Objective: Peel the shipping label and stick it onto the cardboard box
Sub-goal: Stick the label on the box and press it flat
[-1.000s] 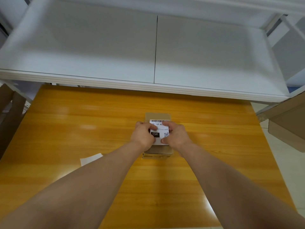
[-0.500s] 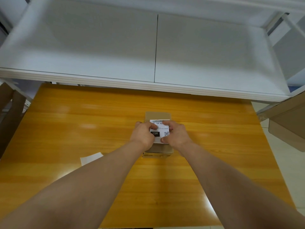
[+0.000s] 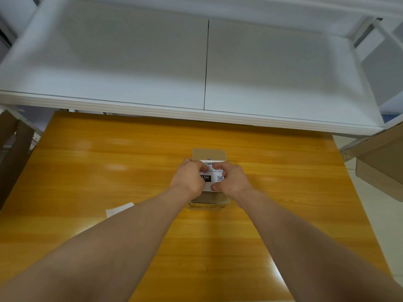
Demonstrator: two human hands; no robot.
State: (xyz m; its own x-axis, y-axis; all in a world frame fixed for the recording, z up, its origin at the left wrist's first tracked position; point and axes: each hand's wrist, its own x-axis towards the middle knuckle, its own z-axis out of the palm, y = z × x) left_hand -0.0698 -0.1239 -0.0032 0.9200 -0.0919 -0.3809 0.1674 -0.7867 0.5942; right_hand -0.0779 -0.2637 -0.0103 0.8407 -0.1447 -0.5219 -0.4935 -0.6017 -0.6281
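Hands: our left hand (image 3: pixel 189 178) and right hand (image 3: pixel 231 179) lie flat, fingers pressing the label (image 3: pixel 212 175) onto the box (image 3: pixel 209 154) at table (image 3: pixel 109 171) centre, likely to bed the adhesive. Backing (image 3: pixel 118 209): at 8 o'clock, apart.

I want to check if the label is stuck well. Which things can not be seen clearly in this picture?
All in the head view:
- Shipping label: side edges hidden under the left hand and right hand.
- Label print: top line partly covered by fingers, small text blurred.
- Cardboard box: sides hidden by both hands.
- White paper on the table: partly behind the left forearm.
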